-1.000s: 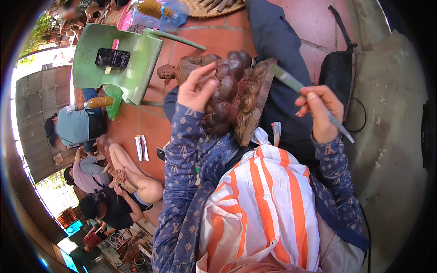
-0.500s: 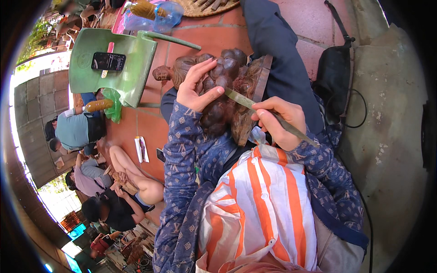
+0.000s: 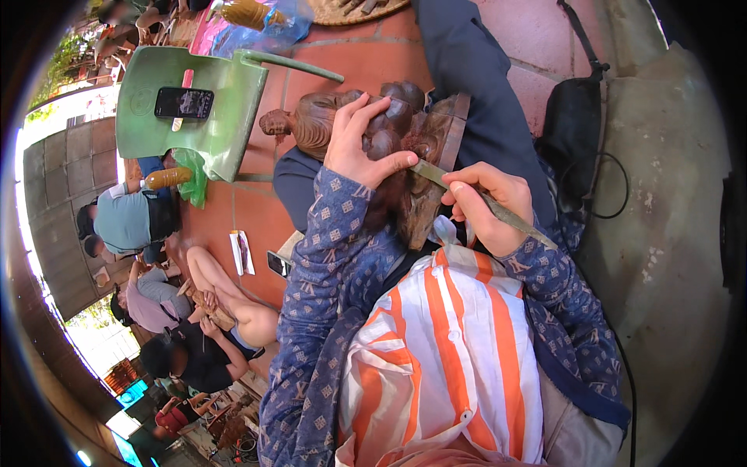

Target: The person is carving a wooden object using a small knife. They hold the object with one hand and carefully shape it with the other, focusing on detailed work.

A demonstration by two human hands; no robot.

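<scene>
A dark brown wood carving lies across my lap, with a small carved figure's head at its left end, round lumps in its middle and a rough base at its right. My left hand lies over the lumps and steadies the carving, fingers bent and a little apart. Its thumb presses at the tip of a flat metal file. Pinched between thumb and fingers, the file is in my right hand, slanting down to the right. Its tip meets the carving near the base; my left hand partly hides the lumps beneath.
A green plastic chair with a phone on it stands at the left. Several people sit on the tiled floor farther left. A black bag lies to my right, and a woven tray at the far edge.
My left hand has slid to the right over the carving. The file and my right hand have shifted slightly right and down, the tip now nearer the base.
</scene>
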